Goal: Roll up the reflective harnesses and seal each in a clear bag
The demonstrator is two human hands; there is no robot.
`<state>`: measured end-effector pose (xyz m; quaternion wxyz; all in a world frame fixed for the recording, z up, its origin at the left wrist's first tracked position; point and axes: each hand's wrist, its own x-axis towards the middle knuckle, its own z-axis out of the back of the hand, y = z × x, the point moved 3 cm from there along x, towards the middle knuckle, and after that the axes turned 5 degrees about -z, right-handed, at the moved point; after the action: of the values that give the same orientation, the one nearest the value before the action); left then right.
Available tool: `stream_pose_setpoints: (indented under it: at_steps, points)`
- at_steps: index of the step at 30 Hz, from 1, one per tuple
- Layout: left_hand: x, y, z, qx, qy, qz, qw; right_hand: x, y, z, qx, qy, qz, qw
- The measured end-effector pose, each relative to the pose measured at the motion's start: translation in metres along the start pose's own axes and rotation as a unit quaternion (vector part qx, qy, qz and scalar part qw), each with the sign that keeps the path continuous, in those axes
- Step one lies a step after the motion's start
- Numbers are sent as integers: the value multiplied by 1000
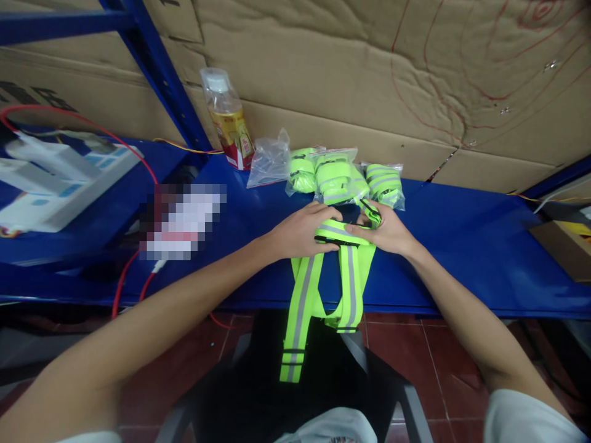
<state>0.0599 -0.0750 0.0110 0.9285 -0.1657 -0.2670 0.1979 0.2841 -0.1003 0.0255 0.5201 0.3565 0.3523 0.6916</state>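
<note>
Both hands grip a neon yellow-green reflective strap (305, 289) with a grey stripe down its middle and black sliders. My left hand (307, 231) is closed round a folded section at the top. On the other side my right hand (385, 227) pinches the same fold with the thumb, and a short strap end with a black buckle sticks out above it. The loose lengths hang over the front edge of the blue table (462, 258), down towards the lap. Just beyond the hands sit several clear bags of rolled reflective straps (335, 175).
An empty-looking clear plastic bag (270, 160) lies beside a bottle (228, 123) with a yellow and red label. At left are a white power strip (83, 184) and red cables (120, 283). Cardboard (323, 80) backs the table; a small box (563, 246) stands right.
</note>
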Motion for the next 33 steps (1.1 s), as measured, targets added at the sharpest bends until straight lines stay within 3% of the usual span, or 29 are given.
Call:
stream_pose_setpoints:
  at_steps: [7,9,12,14,17,20,25,33]
  points:
    - [-4,1,-5,67,-20,-69,995,4,-9,1,-45,-27,-41,998]
    - [-4,2,-7,91,-6,-80,993,3,-6,2,-110,-48,-4,993]
    - [-2,-1,-7,113,14,-101,988,0,5,-2,-213,-52,117,969]
    - [-1,-4,-3,126,2,-110,986,-2,11,-8,-257,-23,180,949]
    - [-1,-9,6,126,-33,-104,986,-5,13,-15,-292,26,201,935]
    - [2,-13,13,66,-73,-74,992,-5,14,-19,-323,36,202,924]
    - [11,-12,9,-28,-103,42,993,-4,15,-23,-364,42,199,909]
    - [9,12,17,-179,-149,131,964,-6,18,-13,-306,10,151,940]
